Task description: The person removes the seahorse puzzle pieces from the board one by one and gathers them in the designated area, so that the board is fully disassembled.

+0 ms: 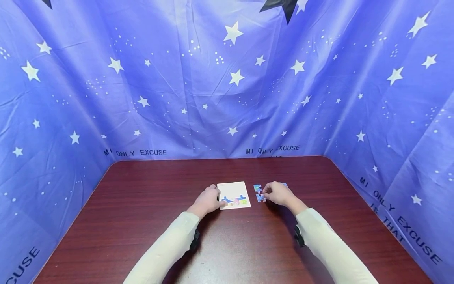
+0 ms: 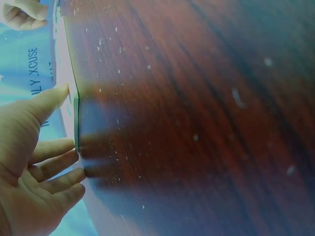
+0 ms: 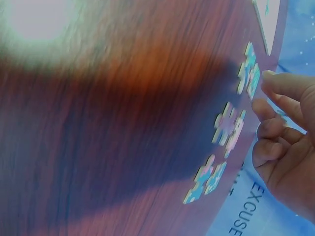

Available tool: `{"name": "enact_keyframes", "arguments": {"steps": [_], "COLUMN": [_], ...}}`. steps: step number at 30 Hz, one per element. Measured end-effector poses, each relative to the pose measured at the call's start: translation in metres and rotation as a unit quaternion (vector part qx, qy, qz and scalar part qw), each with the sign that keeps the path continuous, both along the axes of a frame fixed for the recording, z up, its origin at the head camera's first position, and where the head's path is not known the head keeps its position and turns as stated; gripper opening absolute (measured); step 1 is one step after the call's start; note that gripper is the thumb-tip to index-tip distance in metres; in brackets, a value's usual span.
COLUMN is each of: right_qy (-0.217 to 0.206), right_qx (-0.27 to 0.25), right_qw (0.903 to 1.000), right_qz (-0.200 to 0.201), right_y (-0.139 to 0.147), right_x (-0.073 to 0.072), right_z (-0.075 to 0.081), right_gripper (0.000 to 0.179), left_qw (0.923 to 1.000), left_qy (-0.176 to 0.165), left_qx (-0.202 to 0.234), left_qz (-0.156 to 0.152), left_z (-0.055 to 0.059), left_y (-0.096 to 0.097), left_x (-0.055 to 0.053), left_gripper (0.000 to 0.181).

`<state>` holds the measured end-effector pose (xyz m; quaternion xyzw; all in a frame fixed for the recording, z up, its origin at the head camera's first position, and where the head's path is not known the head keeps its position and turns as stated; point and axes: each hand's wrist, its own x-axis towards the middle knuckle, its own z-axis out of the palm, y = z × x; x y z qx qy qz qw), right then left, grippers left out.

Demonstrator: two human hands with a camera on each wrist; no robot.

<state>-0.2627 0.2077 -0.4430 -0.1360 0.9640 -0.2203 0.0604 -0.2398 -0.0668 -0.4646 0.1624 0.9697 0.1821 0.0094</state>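
A square white puzzle board (image 1: pixel 230 189) lies on the table, with colourful pieces fitted along its near side. My left hand (image 1: pixel 208 200) holds the board at its left edge. In the left wrist view, the thumb (image 2: pixel 58 93) rests on top of the board and the other fingers meet its side. Just right of the board lie blue jigsaw pieces (image 1: pixel 257 188). My right hand (image 1: pixel 278 193) hovers right beside them, fingers bent, thumb and forefinger apart. Nothing shows between those fingertips in the right wrist view, where the nearest jigsaw pieces (image 3: pixel 249 71) lie on the wood.
More jigsaw pieces (image 3: pixel 229 128) lie in a row, partly hidden by my right hand in the head view; another pair of pieces (image 3: pixel 204 179) ends it. The dark red wooden table (image 1: pixel 227 244) is bordered by a blue star-patterned curtain (image 1: pixel 213 98).
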Motion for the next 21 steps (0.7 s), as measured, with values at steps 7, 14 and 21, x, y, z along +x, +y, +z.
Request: {"name": "enact_keyframes", "arguments": {"steps": [7, 14, 21], "right_qy": [0.003, 0.008, -0.004], "right_qx": [-0.037, -0.046, -0.054], "right_qw": [0.9983, 0.9958, 0.9963], "right_qz": [0.046, 0.079, 0.067], "right_y": [-0.017, -0.036, -0.046], "right_x": [0.006, 0.012, 0.014], "right_z": [-0.001, -0.006, -0.012], "right_gripper": [0.006, 0.013, 0.022], "left_qw": [1.0, 0.9999, 0.9999], "left_qy": [-0.007, -0.012, 0.005], "left_qx": [-0.001, 0.008, 0.004], "left_qz": [0.001, 0.005, -0.016], "left_z": [0.0, 0.001, 0.001], "left_y": [0.0, -0.002, -0.002], "left_x": [0.001, 0.001, 0.002], "left_gripper": [0.035, 0.033, 0.03]}}
